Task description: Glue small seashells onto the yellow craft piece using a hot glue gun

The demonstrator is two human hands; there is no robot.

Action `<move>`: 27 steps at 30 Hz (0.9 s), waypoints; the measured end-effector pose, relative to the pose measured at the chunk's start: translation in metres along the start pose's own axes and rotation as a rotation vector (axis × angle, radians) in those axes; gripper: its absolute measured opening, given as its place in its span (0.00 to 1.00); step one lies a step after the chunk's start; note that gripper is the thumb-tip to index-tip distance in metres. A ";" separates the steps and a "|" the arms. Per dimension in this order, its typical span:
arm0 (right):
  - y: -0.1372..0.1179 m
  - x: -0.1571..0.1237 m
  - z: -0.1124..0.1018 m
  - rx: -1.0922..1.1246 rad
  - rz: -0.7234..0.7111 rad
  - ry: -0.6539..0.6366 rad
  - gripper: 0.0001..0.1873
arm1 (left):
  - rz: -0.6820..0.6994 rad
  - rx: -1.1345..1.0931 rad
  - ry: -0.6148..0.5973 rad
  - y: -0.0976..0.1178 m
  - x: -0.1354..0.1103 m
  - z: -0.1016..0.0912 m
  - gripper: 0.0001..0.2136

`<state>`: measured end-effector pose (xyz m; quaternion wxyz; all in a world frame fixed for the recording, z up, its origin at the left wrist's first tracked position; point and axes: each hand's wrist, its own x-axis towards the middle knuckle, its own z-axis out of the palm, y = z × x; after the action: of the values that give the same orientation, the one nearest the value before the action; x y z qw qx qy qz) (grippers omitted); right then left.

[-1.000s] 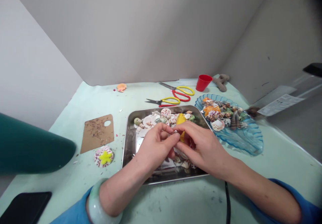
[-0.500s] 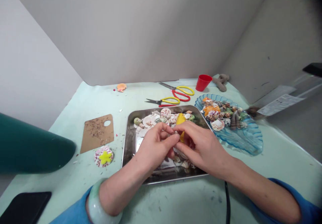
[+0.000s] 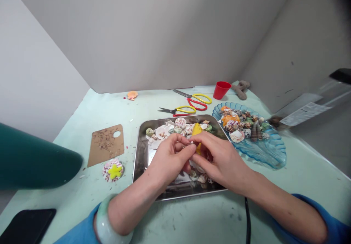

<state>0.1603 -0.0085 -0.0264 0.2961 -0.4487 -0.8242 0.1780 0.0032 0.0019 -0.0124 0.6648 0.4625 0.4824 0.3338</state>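
My left hand [image 3: 174,156] and my right hand [image 3: 215,156] meet above a metal tray [image 3: 141,156], fingertips almost touching. Each has its thumb and fingers pinched around something tiny, mostly covered by the fingers; only a small pale glint shows between them, too little to name. Under and behind the hands, the tray holds many seashells [image 3: 164,130], white, spotted and greenish. A yellow piece [image 3: 196,128] lies among the shells just beyond my right hand. A pale green bangle [image 3: 105,218] circles my left wrist.
Behind the tray lie two pairs of scissors [image 3: 178,109] and a red cup [image 3: 222,90]. To the right, a blue shell-shaped dish [image 3: 263,152] holds more shells. Leftward are a brown card [image 3: 105,145], a shell with a yellow flower [image 3: 113,171] and a dark green cylinder [image 3: 35,158].
The fingers of my right hand have shifted slightly, and a small pale glint shows between the fingertips. Everything else stays where it was.
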 end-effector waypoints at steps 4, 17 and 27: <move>0.000 0.001 0.000 0.007 -0.005 0.008 0.11 | -0.002 0.008 0.002 -0.001 0.000 0.000 0.11; 0.001 0.000 0.000 -0.007 -0.008 0.007 0.11 | 0.007 0.006 0.007 -0.001 0.000 0.000 0.10; 0.002 0.001 0.000 -0.016 -0.014 0.002 0.11 | 0.000 -0.014 0.018 -0.007 0.005 0.000 0.10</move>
<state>0.1609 -0.0064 -0.0271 0.2944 -0.4457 -0.8284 0.1689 0.0047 0.0038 -0.0210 0.6635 0.4550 0.4861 0.3412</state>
